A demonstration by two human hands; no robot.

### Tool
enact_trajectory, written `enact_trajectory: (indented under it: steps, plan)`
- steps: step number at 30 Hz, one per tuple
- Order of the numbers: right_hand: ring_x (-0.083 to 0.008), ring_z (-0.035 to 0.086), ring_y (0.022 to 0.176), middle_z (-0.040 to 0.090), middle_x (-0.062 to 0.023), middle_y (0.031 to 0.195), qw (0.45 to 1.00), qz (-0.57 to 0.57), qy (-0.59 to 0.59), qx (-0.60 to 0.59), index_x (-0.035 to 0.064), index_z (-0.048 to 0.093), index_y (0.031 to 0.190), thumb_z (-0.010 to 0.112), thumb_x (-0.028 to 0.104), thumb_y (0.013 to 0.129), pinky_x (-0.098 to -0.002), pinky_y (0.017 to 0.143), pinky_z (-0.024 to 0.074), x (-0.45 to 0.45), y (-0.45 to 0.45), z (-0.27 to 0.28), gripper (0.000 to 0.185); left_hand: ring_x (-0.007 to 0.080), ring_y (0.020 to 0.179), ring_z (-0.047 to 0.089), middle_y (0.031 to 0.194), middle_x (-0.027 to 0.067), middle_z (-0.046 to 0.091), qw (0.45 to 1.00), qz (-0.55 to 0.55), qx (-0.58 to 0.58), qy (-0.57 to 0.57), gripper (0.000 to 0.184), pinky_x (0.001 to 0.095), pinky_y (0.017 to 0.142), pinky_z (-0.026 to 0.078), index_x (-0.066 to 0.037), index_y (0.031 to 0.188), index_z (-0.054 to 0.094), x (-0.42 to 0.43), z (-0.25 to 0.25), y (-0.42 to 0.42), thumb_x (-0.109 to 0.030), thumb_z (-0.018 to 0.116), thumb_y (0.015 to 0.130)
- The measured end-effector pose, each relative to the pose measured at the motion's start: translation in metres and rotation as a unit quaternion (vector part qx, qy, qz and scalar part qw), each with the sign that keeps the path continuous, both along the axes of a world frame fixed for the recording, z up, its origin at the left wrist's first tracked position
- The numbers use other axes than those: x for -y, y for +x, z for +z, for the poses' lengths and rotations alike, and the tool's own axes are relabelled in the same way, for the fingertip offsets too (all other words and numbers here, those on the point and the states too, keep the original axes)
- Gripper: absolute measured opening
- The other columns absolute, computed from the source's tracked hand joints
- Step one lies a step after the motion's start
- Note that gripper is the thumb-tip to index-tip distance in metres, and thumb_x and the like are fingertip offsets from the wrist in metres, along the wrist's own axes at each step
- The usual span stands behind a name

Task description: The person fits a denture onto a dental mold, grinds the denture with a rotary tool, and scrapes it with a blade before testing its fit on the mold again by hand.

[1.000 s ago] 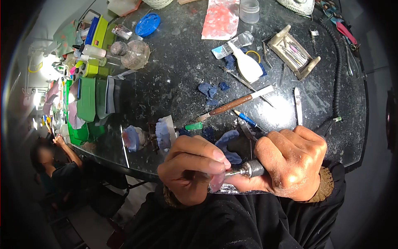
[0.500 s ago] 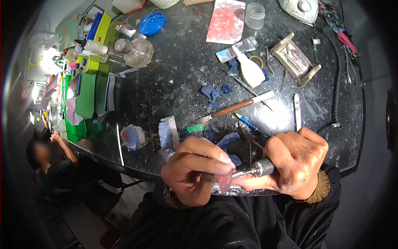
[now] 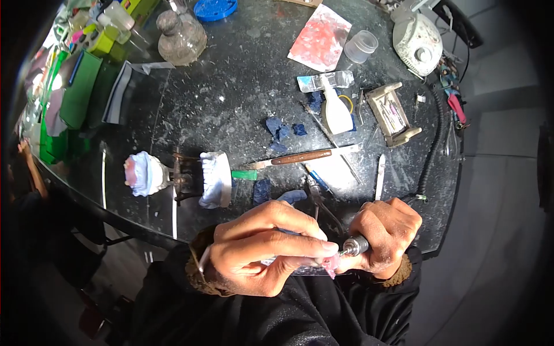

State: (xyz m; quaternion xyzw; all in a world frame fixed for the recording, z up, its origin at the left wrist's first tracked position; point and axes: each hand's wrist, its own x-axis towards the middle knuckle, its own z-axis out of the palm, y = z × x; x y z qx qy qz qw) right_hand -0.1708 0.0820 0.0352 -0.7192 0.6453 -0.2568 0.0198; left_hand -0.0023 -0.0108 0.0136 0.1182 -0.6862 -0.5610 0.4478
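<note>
My left hand (image 3: 265,245) pinches a small pink denture piece (image 3: 330,264) between thumb and fingers, near the table's front edge. Wrapped in my right hand (image 3: 384,236) is a rotary handpiece (image 3: 356,246), its metal tip pointing left at the pink piece. Tip and piece look to be touching, though fingers partly cover the spot. Beyond my left hand lie a blue curved piece (image 3: 292,196) and a green cap (image 3: 244,175). Pliers (image 3: 316,196) lie between the hands. To the left, dental casts (image 3: 216,180) sit on a metal articulator (image 3: 186,177).
A wooden-handled knife (image 3: 300,157), a white bottle (image 3: 337,112) and blue wax scraps (image 3: 277,129) lie mid-table. Farther right are a tool holder (image 3: 390,114) and the white handpiece motor unit (image 3: 418,43) with its cord. Green bins (image 3: 82,89) and a glass jar (image 3: 181,39) stand left. Another person's arm (image 3: 33,167) shows at far left.
The view has shifted, so the table's contents appear farther left and turned. My left hand has changed its grip angle on the pink piece; my right hand still holds the handpiece against it.
</note>
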Motion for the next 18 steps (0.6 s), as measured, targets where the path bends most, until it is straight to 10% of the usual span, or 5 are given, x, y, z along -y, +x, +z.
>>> enact_trajectory:
  steps: [18]
  plan:
    - [-0.0119, 0.042, 0.037, 0.042, 0.0019, 0.048, 0.999, 0.035, -0.014, -0.019, 0.0109, 0.046, 0.055, 0.068, 0.065, 0.062, -0.0256, 0.038, 0.0224, 0.0074, -0.0036, -0.0001, 0.058, 0.0135, 0.062, 0.062, 0.077, 0.0085, 0.061, 0.999, -0.004, -0.004, 0.046, 0.014, 0.0216, 0.052, 0.047, -0.002, 0.078, 0.070, 0.0017, -0.0008, 0.0024, 0.005, 0.072, 0.067]
